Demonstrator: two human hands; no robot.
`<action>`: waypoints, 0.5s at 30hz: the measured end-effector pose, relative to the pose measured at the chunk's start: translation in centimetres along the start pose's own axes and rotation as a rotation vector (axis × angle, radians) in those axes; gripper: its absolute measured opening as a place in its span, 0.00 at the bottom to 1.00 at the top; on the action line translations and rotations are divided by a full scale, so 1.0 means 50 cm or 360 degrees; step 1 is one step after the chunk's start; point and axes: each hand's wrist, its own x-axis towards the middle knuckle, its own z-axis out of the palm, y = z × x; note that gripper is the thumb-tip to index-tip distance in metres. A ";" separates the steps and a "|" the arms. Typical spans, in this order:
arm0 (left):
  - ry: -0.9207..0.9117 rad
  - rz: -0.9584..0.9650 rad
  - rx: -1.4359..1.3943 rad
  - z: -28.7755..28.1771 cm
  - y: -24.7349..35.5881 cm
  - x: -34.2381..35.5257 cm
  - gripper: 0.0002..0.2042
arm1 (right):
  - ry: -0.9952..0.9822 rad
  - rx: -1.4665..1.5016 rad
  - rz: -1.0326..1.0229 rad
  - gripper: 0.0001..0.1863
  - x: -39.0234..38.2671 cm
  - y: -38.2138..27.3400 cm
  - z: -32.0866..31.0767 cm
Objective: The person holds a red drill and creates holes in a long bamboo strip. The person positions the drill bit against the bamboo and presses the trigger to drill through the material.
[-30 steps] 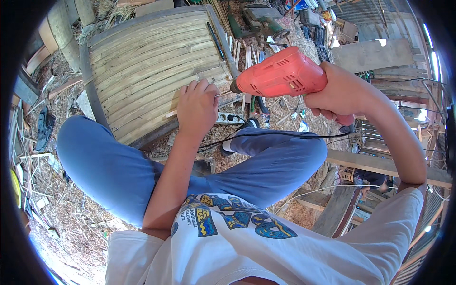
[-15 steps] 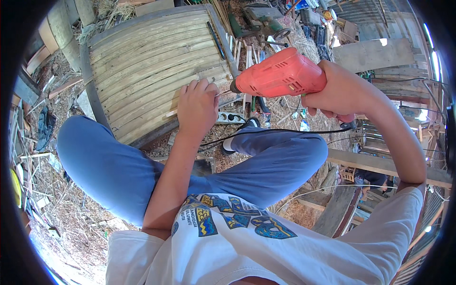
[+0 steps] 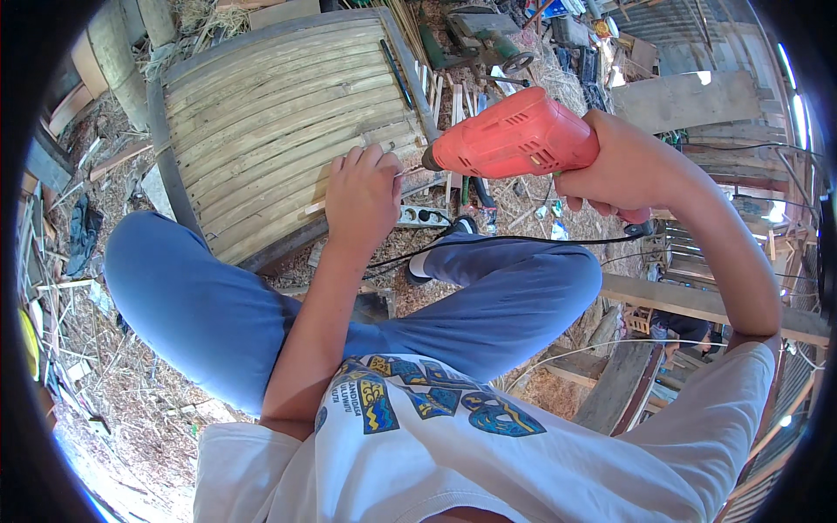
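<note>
My right hand is wrapped round the handle of a red power drill, held level with its chuck toward the left. A thin drill bit runs from the chuck to my left hand. The fingers of my left hand are closed over a pale strip of wood, whose end shows beside the wrist; most of it is hidden under the hand. Below both hands lies a slatted wooden platform. The drill's black cord crosses over my right leg.
A white power strip with a plug lies beside the platform's near right corner. A dark rod rests on the platform's right side. Green machinery stands beyond. Wood scraps and shavings cover the ground. Part of another person shows at right.
</note>
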 end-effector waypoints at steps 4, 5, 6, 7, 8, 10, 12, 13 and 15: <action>-0.0021 -0.0008 0.0003 -0.001 0.002 0.001 0.06 | -0.0054 -0.0045 -0.0030 0.18 0.007 0.004 -0.005; -0.0027 -0.0011 0.0006 -0.002 0.002 0.001 0.06 | -0.0080 -0.0068 -0.0033 0.16 0.010 0.006 -0.006; -0.0033 -0.0014 0.0008 -0.003 0.002 0.001 0.06 | -0.0106 -0.0090 -0.0036 0.14 0.012 0.009 -0.007; -0.0033 -0.0013 0.0006 -0.001 0.001 0.001 0.06 | -0.0105 -0.0089 -0.0033 0.14 0.013 0.013 -0.005; -0.0018 -0.0004 0.0000 0.001 0.001 0.001 0.06 | -0.0087 -0.0052 -0.0032 0.14 0.015 0.019 -0.004; -0.0004 0.0001 -0.0002 0.003 0.000 0.001 0.06 | -0.0071 -0.0015 -0.0035 0.14 0.009 0.014 -0.002; 0.0006 0.0005 0.0003 0.002 -0.002 0.000 0.06 | 0.0042 0.0006 -0.0022 0.14 -0.008 -0.008 0.001; 0.0005 0.0008 0.0001 0.002 -0.001 0.000 0.06 | 0.0043 0.0008 -0.0019 0.14 -0.008 -0.008 0.002; 0.0024 0.0015 0.0001 0.002 0.001 0.001 0.06 | -0.0028 0.0014 -0.0047 0.15 -0.007 -0.006 0.001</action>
